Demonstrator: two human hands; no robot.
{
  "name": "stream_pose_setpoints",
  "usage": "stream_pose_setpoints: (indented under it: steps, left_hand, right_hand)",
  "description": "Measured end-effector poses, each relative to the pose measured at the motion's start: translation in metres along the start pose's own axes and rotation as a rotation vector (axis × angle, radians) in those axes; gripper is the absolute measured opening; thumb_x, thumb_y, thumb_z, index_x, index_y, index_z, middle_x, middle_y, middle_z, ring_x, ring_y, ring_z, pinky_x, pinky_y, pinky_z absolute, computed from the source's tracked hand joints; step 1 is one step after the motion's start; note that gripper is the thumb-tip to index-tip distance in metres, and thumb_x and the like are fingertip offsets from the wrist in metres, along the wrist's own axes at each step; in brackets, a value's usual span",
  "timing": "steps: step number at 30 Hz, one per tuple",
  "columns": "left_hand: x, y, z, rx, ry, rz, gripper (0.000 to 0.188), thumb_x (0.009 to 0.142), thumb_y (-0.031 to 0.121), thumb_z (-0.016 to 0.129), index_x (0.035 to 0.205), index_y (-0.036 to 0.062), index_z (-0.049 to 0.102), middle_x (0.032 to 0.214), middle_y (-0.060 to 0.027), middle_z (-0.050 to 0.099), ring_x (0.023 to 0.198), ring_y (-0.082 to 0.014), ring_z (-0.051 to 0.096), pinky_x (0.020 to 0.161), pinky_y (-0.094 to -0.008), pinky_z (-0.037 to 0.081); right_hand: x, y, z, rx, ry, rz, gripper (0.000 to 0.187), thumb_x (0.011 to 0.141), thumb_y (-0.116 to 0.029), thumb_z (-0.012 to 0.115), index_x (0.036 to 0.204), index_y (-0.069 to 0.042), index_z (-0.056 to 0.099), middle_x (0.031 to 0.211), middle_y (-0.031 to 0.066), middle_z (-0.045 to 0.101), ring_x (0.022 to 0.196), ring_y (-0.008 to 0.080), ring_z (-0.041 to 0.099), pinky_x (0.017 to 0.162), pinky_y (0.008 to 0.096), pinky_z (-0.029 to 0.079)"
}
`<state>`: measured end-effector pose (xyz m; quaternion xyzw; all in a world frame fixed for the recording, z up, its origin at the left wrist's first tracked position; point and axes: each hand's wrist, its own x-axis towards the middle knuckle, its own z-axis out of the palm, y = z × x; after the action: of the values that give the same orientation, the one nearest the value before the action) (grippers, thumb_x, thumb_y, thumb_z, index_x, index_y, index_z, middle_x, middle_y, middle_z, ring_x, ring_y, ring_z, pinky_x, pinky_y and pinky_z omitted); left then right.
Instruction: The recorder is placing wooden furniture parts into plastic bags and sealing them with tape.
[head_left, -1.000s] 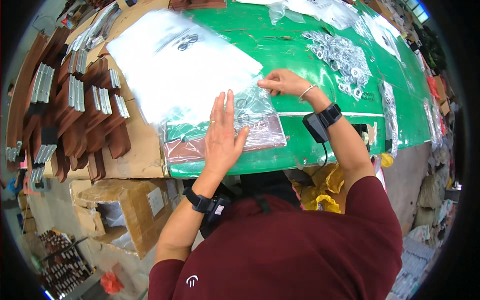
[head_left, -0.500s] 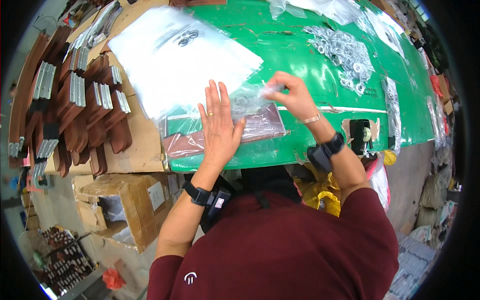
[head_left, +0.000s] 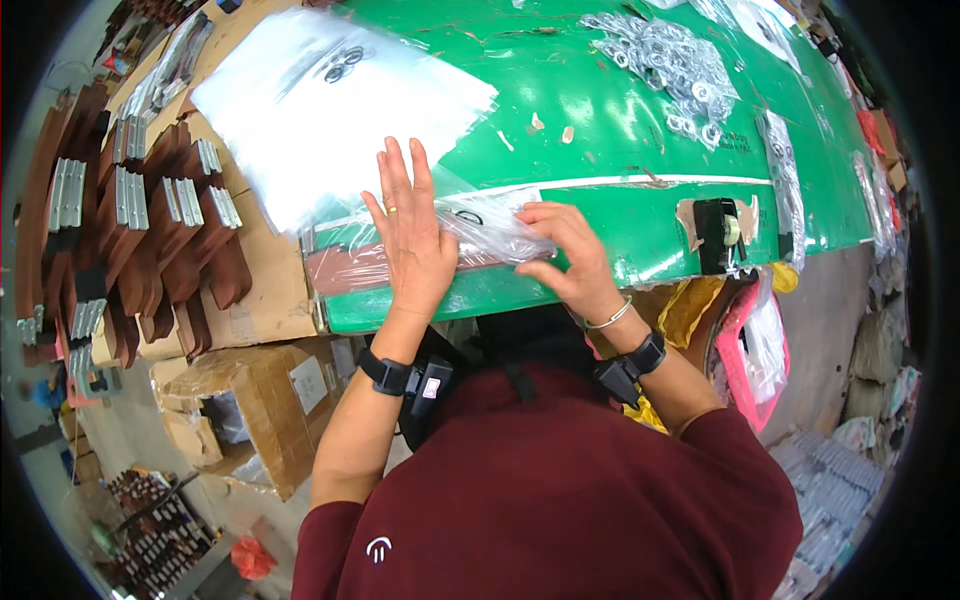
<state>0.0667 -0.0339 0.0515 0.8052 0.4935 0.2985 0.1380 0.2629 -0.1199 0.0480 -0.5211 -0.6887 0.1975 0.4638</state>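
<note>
My left hand [head_left: 418,250] lies flat with its fingers spread, pressing on a clear plastic bag [head_left: 490,236] at the table's front edge. Inside the bag is a long reddish-brown piece [head_left: 345,268], partly covered by my left hand. A small black ring [head_left: 467,217] shows on or under the plastic between my hands. My right hand [head_left: 575,258] rests over the bag's right end, fingers on its far side and thumb apart on the near side. Left of and beyond my left hand lies a stack of clear plastic bags [head_left: 330,120], with dark rings [head_left: 343,64] on top.
Brown pieces with metal plates [head_left: 150,220] are stacked at left on cardboard. A black tape dispenser [head_left: 716,236] stands right on the green table [head_left: 560,110]. Beyond it lie a pile of small bagged rings [head_left: 668,70] and a long wrapped bundle [head_left: 782,190]. A carton [head_left: 235,410] stands below.
My right hand has come down from above the table onto the bag's right end, and its pinch has opened. The plastic now lies folded over the brown piece. My left hand stays flat.
</note>
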Motion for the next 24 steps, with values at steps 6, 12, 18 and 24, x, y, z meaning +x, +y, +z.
stream_pose_setpoints:
  steps: [6,12,18,24]
  left_hand:
    - [-0.002,-0.012,-0.006,-0.171,0.049,0.078,0.089,0.072,-0.005,0.047,0.157,0.0071,0.025,0.164,-0.0147,0.025,0.153,-0.0331,0.018,0.121,-0.0579,0.007]
    - [-0.002,0.031,-0.046,-0.087,-0.099,0.396,0.065,0.083,0.019,0.065,0.146,0.0124,0.049,0.145,-0.011,0.051,0.142,-0.0293,0.039,0.121,-0.0561,0.015]
    - [0.005,0.029,-0.03,0.144,-0.358,0.495,0.055,0.072,0.03,0.081,0.121,0.0126,0.063,0.105,-0.0053,0.063,0.109,-0.0264,0.059,0.112,-0.0501,0.033]
    - [0.0,0.035,-0.017,0.053,-0.289,0.561,0.03,0.072,0.011,0.077,0.095,0.0091,0.059,0.088,-0.0076,0.056,0.089,-0.0284,0.058,0.087,-0.0431,0.044]
  right_hand:
    - [-0.015,0.011,0.006,-0.089,0.001,-0.066,0.035,0.074,-0.003,0.076,0.106,-0.005,0.064,0.119,0.007,0.067,0.117,0.0309,0.06,0.098,0.0416,0.048]
    - [-0.015,0.015,0.007,-0.078,0.033,-0.106,0.036,0.073,-0.001,0.075,0.107,-0.006,0.063,0.118,0.0071,0.067,0.118,0.03,0.06,0.098,0.0416,0.047]
    - [-0.015,0.017,0.01,-0.078,0.03,-0.125,0.037,0.073,-0.002,0.075,0.108,-0.006,0.064,0.116,0.0077,0.067,0.118,0.0301,0.06,0.098,0.0423,0.046]
    - [-0.02,0.018,0.01,-0.11,0.078,-0.09,0.034,0.073,-0.003,0.076,0.105,-0.007,0.063,0.116,0.0068,0.067,0.118,0.0296,0.059,0.095,0.0415,0.045]
